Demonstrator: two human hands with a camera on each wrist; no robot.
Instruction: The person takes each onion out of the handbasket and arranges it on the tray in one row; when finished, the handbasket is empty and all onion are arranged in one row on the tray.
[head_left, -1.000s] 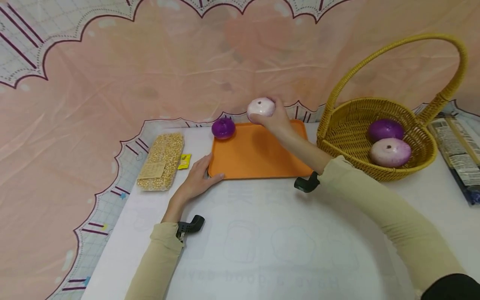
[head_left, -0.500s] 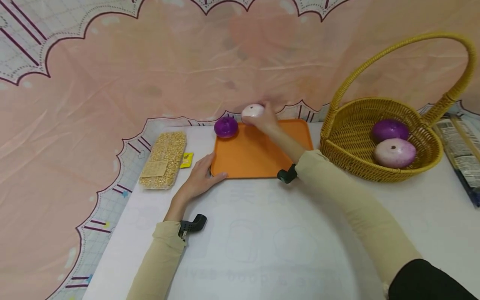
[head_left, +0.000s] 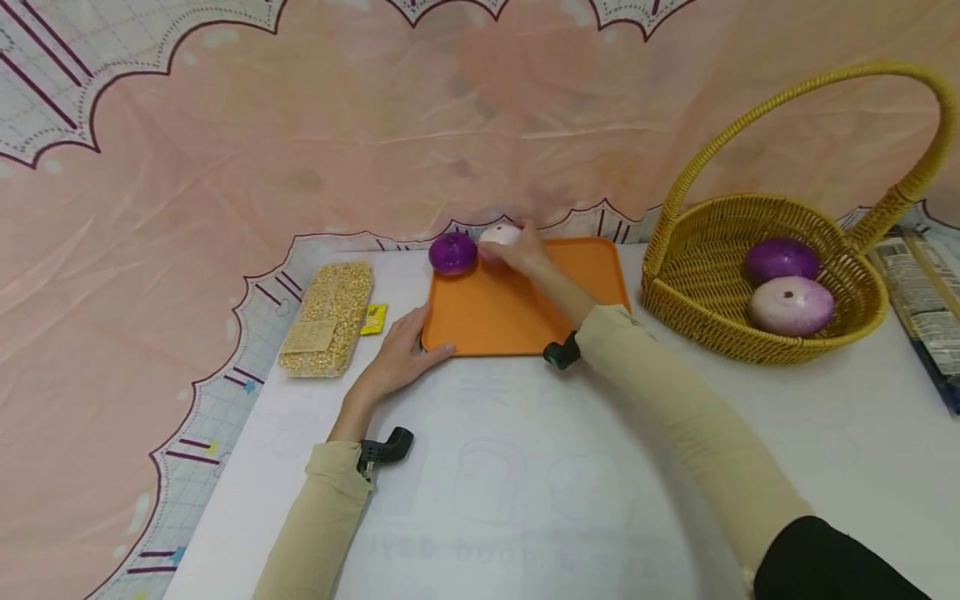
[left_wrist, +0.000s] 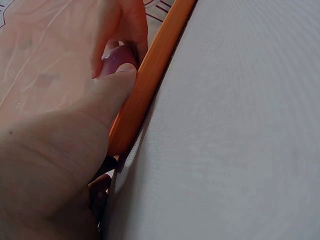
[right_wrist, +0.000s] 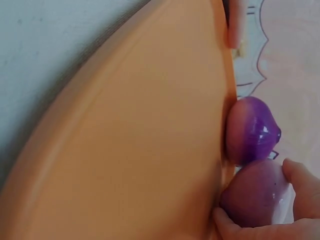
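Note:
My right hand [head_left: 525,248] grips a glossy white-and-purple onion [head_left: 498,237] at the back rim of the orange tray [head_left: 517,317]. In the right wrist view, thumb and fingers hold this onion [right_wrist: 254,195] from opposite sides, and it sits right against a purple onion [right_wrist: 252,131] at the tray's edge. From the head, that purple onion [head_left: 453,253] shows at the tray's back left corner. My left hand [head_left: 399,354] holds the tray's front left corner, its thumb [left_wrist: 117,82] over the rim and its fingers along the outer side.
A yellow wicker basket [head_left: 697,321] with a tall handle stands at right, holding a purple onion [head_left: 782,260] and a whitish one [head_left: 792,306]. Left of the tray lie a bag of corn kernels [head_left: 330,317] and a small yellow packet [head_left: 373,318]. A dark printed package [head_left: 926,304] lies far right.
My right hand has brought the whitish onion left and down to the tray's back rim, beside the purple onion. My left hand keeps its place at the tray corner.

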